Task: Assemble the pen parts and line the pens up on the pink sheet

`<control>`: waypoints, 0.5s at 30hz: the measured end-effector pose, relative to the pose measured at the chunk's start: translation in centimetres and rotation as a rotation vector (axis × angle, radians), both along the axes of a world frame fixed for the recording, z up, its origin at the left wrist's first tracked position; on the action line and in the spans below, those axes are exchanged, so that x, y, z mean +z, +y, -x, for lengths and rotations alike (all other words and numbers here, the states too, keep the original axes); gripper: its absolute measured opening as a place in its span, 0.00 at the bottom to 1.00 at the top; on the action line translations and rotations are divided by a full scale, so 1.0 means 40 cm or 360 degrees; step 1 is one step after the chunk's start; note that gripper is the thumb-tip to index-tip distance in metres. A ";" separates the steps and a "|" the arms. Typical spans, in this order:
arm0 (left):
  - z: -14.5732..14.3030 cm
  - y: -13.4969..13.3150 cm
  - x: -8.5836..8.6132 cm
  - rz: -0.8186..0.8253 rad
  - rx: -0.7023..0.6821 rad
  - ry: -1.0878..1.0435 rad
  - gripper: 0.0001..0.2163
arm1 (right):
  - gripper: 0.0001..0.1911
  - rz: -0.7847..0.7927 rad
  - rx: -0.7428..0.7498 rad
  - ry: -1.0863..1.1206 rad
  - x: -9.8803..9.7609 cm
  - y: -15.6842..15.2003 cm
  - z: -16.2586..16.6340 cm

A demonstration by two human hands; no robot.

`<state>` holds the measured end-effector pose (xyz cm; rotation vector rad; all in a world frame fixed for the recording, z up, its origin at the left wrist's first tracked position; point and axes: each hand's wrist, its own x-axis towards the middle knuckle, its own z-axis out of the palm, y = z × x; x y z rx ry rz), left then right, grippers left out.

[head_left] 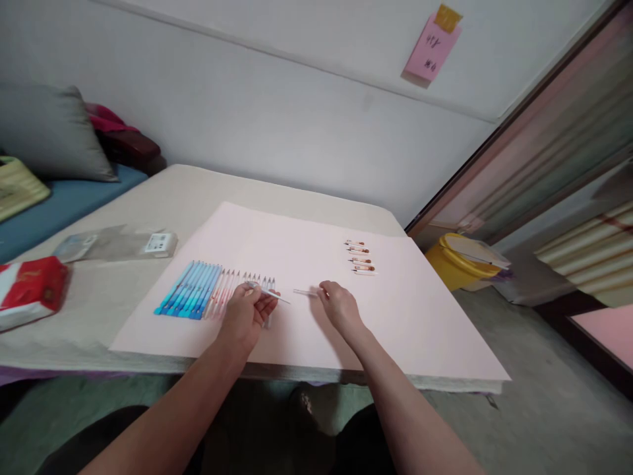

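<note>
In my left hand (251, 309) a slim white pen (277, 297) is pinched, its thin end pointing right. My right hand (340, 305) is closed on the end of a slim, clear-looking stick (305, 291), possibly a pen part; its kind is too small to make out. A narrow gap separates the two pieces above the pink sheet (395, 323). Left of my hands lies a row of blue pens (188, 290), and beside it a row of pale pens with dark tips (225, 284), partly hidden by my left hand. Several short brown-and-white pieces (362, 260) lie stacked in a column farther right.
A clear plastic wrapper (111, 244), a small white box (161, 244) and a red-and-white packet (32, 290) lie on the cloth-covered table (178, 191) to the left. A yellow bin (455, 260) stands on the floor at right. The wall (277, 112) rises behind the table.
</note>
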<state>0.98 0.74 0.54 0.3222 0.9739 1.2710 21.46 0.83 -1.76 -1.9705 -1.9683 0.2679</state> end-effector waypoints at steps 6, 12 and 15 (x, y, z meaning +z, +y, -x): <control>0.003 0.005 -0.001 -0.0011 0.0029 -0.0009 0.05 | 0.11 0.0200 0.0137 -0.0509 -0.079 0.017 0.019; 0.010 0.014 -0.010 0.0001 0.0080 -0.0007 0.06 | 0.09 0.0312 0.0176 -0.0549 -0.080 0.018 0.042; 0.015 0.023 -0.017 -0.0013 0.0133 0.0004 0.06 | 0.07 0.0247 0.0245 -0.0421 -0.043 0.003 0.047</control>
